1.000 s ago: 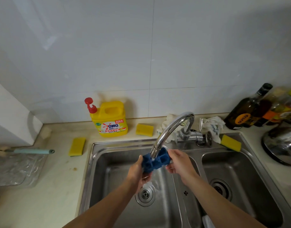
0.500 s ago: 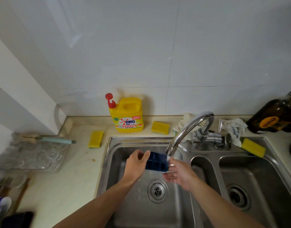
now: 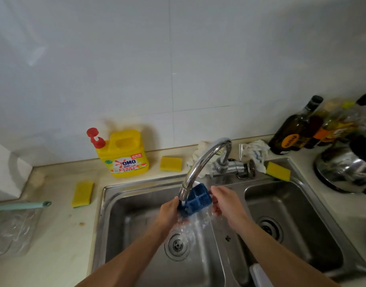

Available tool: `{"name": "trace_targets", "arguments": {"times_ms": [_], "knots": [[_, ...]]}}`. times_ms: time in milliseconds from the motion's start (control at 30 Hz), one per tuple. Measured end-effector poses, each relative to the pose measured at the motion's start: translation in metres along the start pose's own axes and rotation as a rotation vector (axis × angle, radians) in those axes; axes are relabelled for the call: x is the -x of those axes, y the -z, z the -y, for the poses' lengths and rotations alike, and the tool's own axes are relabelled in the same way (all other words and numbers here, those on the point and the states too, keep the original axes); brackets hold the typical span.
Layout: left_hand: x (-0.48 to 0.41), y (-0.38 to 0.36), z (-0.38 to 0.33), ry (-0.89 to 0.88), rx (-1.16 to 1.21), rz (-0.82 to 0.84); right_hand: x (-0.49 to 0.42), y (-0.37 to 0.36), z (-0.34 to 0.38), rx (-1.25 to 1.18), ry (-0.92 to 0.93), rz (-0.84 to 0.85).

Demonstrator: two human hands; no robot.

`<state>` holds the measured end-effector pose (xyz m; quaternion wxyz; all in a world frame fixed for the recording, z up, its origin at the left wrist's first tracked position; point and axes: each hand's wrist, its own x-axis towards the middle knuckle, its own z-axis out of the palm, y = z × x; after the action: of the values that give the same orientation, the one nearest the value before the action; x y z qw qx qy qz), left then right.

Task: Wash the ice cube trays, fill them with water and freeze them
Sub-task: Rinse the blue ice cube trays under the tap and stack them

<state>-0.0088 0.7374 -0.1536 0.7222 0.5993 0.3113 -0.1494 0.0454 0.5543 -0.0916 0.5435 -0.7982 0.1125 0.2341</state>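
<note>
A blue ice cube tray (image 3: pixel 196 199) is held bent under the chrome tap (image 3: pixel 200 164), over the left basin of the steel double sink (image 3: pixel 136 191). Water runs from the spout onto the tray and splashes down toward the drain (image 3: pixel 176 245). My left hand (image 3: pixel 169 212) grips the tray's left end. My right hand (image 3: pixel 225 203) grips its right end. A white object (image 3: pixel 258 274) shows at the bottom edge near the sink divider; I cannot tell what it is.
A yellow detergent jug (image 3: pixel 126 154) with a red pump stands behind the sink. Yellow sponges lie at the left (image 3: pixel 82 193), back (image 3: pixel 170 163) and right (image 3: pixel 278 171). Bottles (image 3: pixel 296 129) and a steel kettle (image 3: pixel 347 170) crowd the right counter. A clear plastic bag (image 3: pixel 12 228) lies left.
The tray has come up closer to the spout and is flexed between both hands, with more water splashing off it. The view swung left and then back right.
</note>
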Motion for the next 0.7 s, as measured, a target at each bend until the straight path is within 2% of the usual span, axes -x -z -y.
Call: {"name": "trace_targets", "arguments": {"times_ms": [100, 233, 400, 533, 700], "knots": [[-0.002, -0.011, 0.004, 0.069, 0.013, 0.06, 0.0, 0.007, -0.005, 0.019, 0.007, -0.02], [0.005, -0.005, 0.002, 0.085, 0.015, -0.022, 0.002, 0.001, -0.009, -0.011, -0.061, 0.01], [0.018, 0.032, 0.0, 0.0, -0.077, -0.191, 0.003, -0.034, -0.017, -0.044, -0.205, 0.179], [0.027, 0.06, 0.0, -0.086, -0.178, -0.296, 0.003, -0.067, -0.019, -0.077, -0.226, 0.255], [0.029, 0.072, -0.004, -0.258, -0.41, -0.302, 0.006, -0.076, -0.016, -0.175, -0.215, 0.286]]}}
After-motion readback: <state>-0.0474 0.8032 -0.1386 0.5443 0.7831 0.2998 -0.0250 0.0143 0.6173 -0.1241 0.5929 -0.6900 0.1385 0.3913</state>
